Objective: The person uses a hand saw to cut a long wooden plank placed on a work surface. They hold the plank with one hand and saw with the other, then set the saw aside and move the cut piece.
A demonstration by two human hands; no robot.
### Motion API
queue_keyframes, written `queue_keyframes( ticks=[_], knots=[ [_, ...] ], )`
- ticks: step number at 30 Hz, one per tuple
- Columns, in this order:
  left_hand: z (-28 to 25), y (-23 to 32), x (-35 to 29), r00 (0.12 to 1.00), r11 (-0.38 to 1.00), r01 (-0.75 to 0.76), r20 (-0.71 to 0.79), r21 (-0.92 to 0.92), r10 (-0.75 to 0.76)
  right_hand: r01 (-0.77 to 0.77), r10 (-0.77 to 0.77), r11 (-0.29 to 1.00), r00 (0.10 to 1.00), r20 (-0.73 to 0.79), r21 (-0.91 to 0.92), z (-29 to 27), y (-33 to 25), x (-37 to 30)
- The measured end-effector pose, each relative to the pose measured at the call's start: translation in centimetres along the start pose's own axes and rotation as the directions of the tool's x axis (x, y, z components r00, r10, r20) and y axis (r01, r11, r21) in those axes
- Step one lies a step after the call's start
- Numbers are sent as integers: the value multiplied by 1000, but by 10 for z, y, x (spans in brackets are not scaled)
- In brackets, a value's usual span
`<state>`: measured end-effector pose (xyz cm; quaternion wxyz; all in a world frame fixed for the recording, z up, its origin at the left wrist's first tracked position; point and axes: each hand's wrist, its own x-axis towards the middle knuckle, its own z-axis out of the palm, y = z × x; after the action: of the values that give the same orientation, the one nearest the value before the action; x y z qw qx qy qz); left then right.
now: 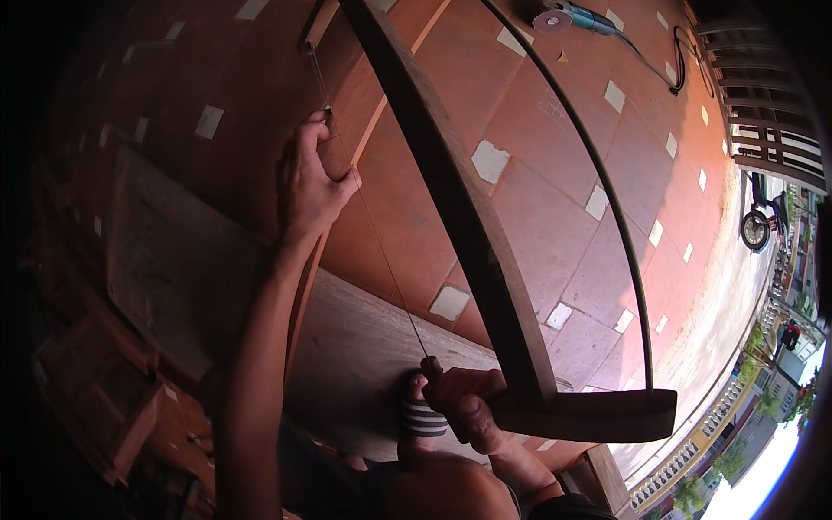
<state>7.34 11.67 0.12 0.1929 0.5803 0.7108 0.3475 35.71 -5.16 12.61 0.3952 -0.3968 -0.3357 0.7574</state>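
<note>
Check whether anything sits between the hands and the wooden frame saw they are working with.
Nothing visible does. The right hand grips the frame saw at its near end piece, and the left hand rests by the thin blade on the wooden strip.

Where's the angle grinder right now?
In the head view, the angle grinder lies on the tiled floor at the top edge, right of centre, beyond the wooden frame saw.
</note>
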Motion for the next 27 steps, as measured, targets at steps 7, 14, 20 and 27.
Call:
queue_keyframes(
  ticks=[7, 14, 20, 27],
  knots=[
    [-2, -2, -2, 999, 999, -31, -14, 19, 31, 175, -191, 977, 973, -130, -125, 44, 16, 144],
    [3, 14, -26, 955, 878, 267, 15, 397, -297, 187, -199, 980, 953, -229, -71, 57, 5, 161],
    [14, -17, -21, 973, 878, 211, -7, 429, -231, 60, -69, 997, 955, -289, -40, 56, -26, 92],
    [9, -8, -24, 956, 865, 254, 23, 433, -292, -64, 62, 984, 998, -15, -166, 15, -59, -42]
  ],
)
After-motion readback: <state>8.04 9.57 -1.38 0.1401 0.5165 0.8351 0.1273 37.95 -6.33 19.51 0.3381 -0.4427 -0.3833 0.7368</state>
